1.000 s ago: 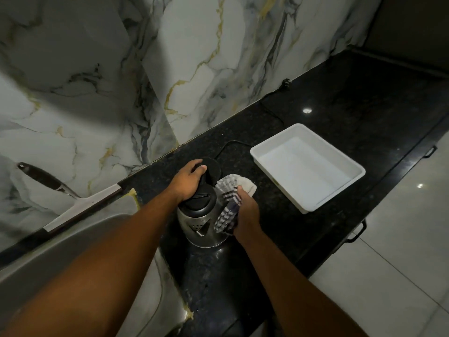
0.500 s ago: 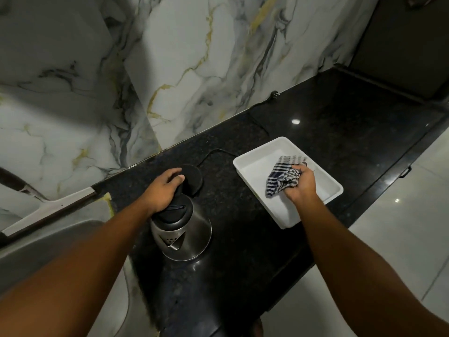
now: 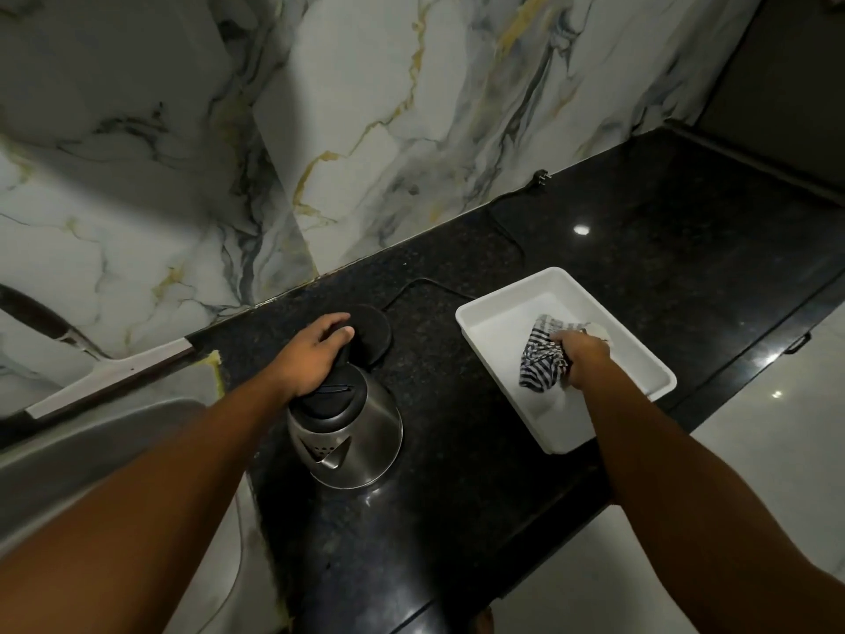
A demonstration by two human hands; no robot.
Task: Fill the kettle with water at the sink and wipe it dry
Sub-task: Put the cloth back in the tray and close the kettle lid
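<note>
A steel kettle [image 3: 354,439] with a black lid stands upright on the black counter [image 3: 457,496], its spout toward me. My left hand [image 3: 311,354] grips its black handle at the top. Just behind the kettle lies its round black base [image 3: 377,334] with a cord running off to the right. My right hand [image 3: 585,359] is inside the white tray [image 3: 484,322] on the right, closed on a crumpled striped cloth [image 3: 542,363] that rests on the tray floor.
The steel sink [image 3: 91,446] is at the left edge. A squeegee [image 3: 105,382] leans against the marble wall behind it. A plug [image 3: 542,178] lies on the counter at the back. The counter's front edge drops to the tiled floor [image 3: 754,496].
My right hand has left the kettle's side and carried the cloth right into the white tray, lowering it to the tray floor. My left hand stays on the kettle handle.
</note>
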